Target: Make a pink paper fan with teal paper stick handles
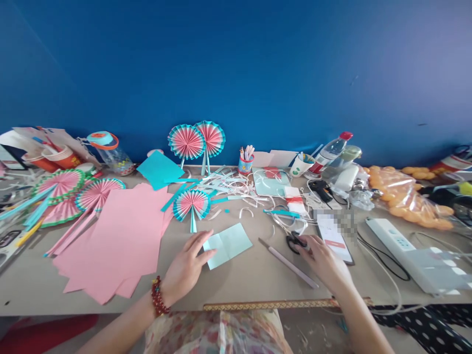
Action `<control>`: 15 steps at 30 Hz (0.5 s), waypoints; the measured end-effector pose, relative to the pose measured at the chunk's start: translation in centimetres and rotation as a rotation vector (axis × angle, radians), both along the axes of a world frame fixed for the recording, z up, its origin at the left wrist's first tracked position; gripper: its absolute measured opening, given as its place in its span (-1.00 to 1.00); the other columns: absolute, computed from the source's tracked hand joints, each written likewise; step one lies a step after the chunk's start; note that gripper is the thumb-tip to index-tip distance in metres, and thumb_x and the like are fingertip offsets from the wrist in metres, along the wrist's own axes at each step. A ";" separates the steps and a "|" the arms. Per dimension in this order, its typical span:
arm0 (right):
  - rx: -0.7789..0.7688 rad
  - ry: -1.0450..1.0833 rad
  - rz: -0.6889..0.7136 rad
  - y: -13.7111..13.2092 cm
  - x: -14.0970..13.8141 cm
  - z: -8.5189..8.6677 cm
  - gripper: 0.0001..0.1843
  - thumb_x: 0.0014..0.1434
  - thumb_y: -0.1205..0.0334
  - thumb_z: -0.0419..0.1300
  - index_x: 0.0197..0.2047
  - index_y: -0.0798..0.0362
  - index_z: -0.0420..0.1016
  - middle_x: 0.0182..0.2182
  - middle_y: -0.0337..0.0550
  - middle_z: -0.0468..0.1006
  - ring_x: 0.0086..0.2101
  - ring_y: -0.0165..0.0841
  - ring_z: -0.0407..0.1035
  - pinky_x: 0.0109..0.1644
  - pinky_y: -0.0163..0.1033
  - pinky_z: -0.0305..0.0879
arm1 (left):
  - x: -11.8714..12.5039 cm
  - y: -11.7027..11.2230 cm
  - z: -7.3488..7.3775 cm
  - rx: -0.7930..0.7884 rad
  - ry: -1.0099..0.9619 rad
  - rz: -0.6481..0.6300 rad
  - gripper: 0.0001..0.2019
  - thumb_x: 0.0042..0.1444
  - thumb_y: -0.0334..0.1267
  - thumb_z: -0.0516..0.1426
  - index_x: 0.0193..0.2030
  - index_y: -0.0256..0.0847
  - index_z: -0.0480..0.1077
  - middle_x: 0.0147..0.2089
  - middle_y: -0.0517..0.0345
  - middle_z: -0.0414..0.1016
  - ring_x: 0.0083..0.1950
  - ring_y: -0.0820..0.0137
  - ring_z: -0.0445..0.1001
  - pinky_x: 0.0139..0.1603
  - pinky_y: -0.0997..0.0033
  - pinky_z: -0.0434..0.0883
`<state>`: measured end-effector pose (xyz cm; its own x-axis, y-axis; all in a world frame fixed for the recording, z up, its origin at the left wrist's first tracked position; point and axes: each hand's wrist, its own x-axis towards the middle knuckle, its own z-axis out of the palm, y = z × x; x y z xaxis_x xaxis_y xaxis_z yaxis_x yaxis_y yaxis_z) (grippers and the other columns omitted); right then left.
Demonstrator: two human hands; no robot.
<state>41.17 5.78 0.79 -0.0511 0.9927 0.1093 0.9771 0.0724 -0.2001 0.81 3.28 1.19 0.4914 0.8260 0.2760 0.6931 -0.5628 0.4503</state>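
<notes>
In the head view a creased pale-blue sheet of paper [230, 245] lies flat on the table in front of me. My left hand [187, 269] rests at its left edge, fingers stretched out and the thumb touching the paper. Farther right, my right hand [324, 260] has its fingers on the black handles of a pair of scissors [294, 242], which lie on the table with the blades pointing away to the left. Between paper and scissors is a slim, pale-purple pen-like tool [292, 267]. Just beyond the paper sits a pink-and-teal folded paper fan [192, 205].
Pink sheets [121, 236] are stacked at left, beside more paper fans [99, 194]. White paper strips [230, 181] litter the back. To the right are a phone [334, 236], a power strip [400, 250] with cables, an orange bag [401, 194] and a plastic bottle [332, 152].
</notes>
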 end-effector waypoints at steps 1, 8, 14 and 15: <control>-0.032 -0.005 -0.005 0.1 0.2 0.2 -0.71 0.25 0.06 0.03 -0.09 0.00 0.45 -0.13 -0.08 0.57 -0.30 -0.22 0.52 -0.34 -0.21 0.32 | -0.1 -0.1 0.0 -0.003 -0.026 0.039 -0.52 0.23 -0.55 -0.11 0.14 -0.08 0.42 0.41 0.05 0.15 0.39 0.18 0.17 0.31 0.12 0.32; -0.213 -0.002 -0.109 0.8 1.2 2.5 -0.79 0.07 0.09 0.15 -0.25 -0.06 0.53 -0.34 -0.14 0.63 -0.41 -0.22 0.48 -0.40 -0.24 0.22 | -0.5 -0.8 -0.7 -0.117 -0.123 0.404 -0.53 0.31 -0.07 0.04 0.29 -0.16 0.10 -0.11 0.06 0.50 -0.32 0.31 0.52 -0.35 0.38 0.41; -0.506 0.701 -0.018 0.5 2.3 4.8 -0.58 0.04 -0.17 0.25 -0.26 0.04 0.55 -0.43 -0.07 0.58 -0.45 -0.24 0.43 -0.32 -0.16 0.37 | 1.0 -1.0 -0.4 -0.068 0.126 0.442 -0.62 0.24 0.15 0.05 -0.24 -0.16 0.30 -0.35 0.09 0.43 -0.25 0.17 0.47 -0.28 0.25 0.30; -0.552 0.846 -0.003 0.2 1.9 4.9 -0.54 0.01 -0.19 0.30 -0.26 0.05 0.55 -0.36 -0.02 0.60 -0.42 -0.23 0.44 -0.29 -0.15 0.39 | 1.4 -1.2 -0.4 -0.070 0.141 0.438 -0.62 0.24 0.15 0.05 -0.25 -0.17 0.31 -0.32 0.08 0.44 -0.23 0.15 0.46 -0.26 0.23 0.30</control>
<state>43.11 6.01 5.68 -0.1668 0.9154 -0.3664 0.4989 -0.2422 -0.8321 2.23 2.09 0.84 0.1212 0.9783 0.1679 0.9158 -0.1755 0.3612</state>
